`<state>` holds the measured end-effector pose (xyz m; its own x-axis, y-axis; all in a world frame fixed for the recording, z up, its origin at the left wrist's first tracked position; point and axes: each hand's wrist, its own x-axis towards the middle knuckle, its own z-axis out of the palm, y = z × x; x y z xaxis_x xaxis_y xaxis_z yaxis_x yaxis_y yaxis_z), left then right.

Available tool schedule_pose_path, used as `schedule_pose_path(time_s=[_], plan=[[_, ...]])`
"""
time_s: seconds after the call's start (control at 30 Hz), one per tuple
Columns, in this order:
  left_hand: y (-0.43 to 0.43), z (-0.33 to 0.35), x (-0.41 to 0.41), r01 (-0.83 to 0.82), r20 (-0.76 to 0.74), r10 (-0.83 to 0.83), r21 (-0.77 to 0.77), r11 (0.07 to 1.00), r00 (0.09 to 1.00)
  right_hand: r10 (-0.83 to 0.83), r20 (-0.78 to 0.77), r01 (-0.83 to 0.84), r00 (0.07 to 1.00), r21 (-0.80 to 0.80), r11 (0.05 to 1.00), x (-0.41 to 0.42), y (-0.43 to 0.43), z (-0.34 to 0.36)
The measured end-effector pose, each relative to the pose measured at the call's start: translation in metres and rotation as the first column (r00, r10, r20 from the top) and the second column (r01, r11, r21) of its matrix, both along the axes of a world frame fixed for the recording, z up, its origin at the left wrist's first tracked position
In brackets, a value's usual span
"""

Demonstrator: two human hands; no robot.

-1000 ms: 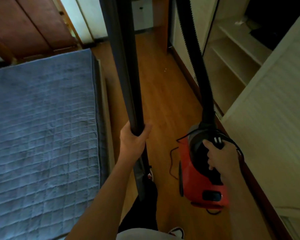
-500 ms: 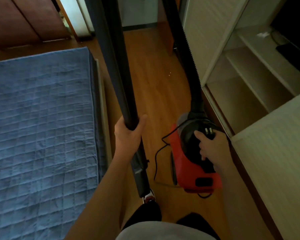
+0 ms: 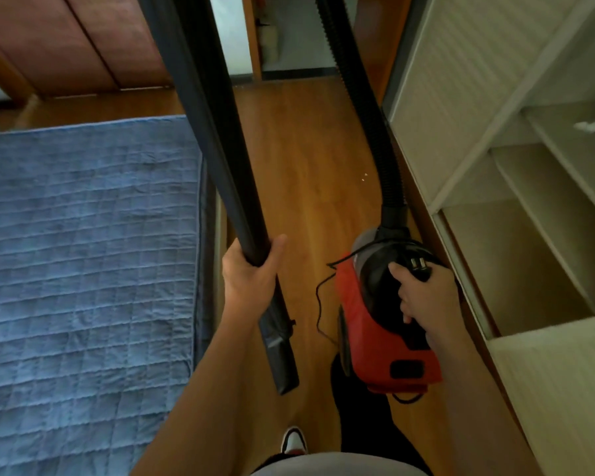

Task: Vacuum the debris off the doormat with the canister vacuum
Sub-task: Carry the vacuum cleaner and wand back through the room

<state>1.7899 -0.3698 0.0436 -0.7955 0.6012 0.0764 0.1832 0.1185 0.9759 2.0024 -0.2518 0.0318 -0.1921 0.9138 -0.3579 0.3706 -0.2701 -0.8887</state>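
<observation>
My right hand [image 3: 425, 298] grips the black top handle of the red canister vacuum [image 3: 378, 341], which hangs above the wooden floor at lower right. Its ribbed black hose [image 3: 368, 108] rises from the canister's front out of the top of the frame. My left hand [image 3: 251, 273] is wrapped around the long dark wand [image 3: 213, 132], held upright, its lower end [image 3: 282, 369] pointing down near my legs. A thin black cord [image 3: 320, 304] dangles by the canister. No doormat is in view.
A bed with a blue quilted cover [image 3: 83, 269] fills the left. Pale open shelves [image 3: 529, 218] line the right wall. A narrow strip of wooden floor [image 3: 306, 159] runs ahead to a doorway [image 3: 282, 36]. Small white specks [image 3: 364, 176] lie on the floor.
I have walked forward along the aisle carrying the vacuum; the doorway and shelves are nearer. Both hands keep the same grips on wand and canister.
</observation>
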Motion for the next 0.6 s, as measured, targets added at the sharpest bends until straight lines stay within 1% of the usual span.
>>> schedule_pose_path(time_s=[0.13, 0.37, 0.6], plan=[[0.062, 0.002, -0.026, -0.042, -0.023, 0.042, 0.012, 0.999, 0.999, 0.063, -0.004, -0.063, 0.998, -0.008, 0.998, -0.027, 0.071, -0.004], [0.2, 0.003, -0.053, -0.083, -0.067, 0.082, -0.022, 0.996, 0.994, 0.22, 0.024, -0.219, 0.975, -0.042, 0.975, -0.076, 0.217, -0.005], [0.296, 0.021, -0.097, -0.215, -0.152, 0.209, -0.023, 0.976, 0.966, 0.274, 0.031, -0.273, 0.961, -0.015, 0.962, -0.125, 0.33, -0.002]])
